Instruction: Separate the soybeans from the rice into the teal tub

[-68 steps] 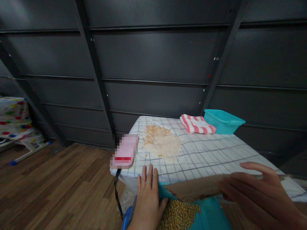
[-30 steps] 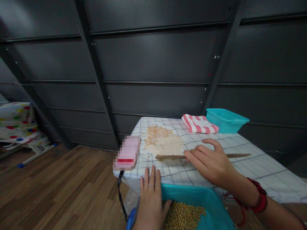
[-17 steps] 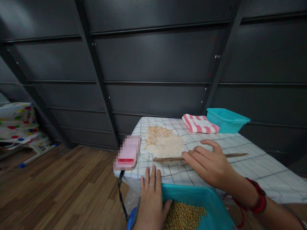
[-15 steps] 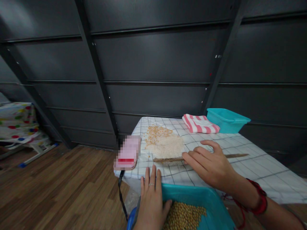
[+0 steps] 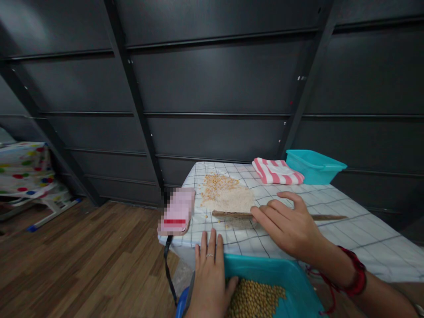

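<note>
My right hand pinches a long, thin brown wooden strip, held level across the near side of a spread of white grains. Yellow kernels lie mixed in at the far left of that spread. Some pale grains show on my side of the strip. My left hand rests over the left edge of a turquoise tub, fingers stretched out and apart, thumb inside the wall. Inside the tub are many round yellow-brown beans. Part of the tub is cut off by the frame.
A checked white cloth covers the table. On it lie a pink, partly pixelated phone-like object at left and a folded red-and-white striped towel at the back. A second turquoise tub stands beside the towel. A dark panelled wall rises behind.
The strip's left end has shifted slightly away from me, over the white grains, and pale grains now show on its near side. My left hand has stayed at the tub.
</note>
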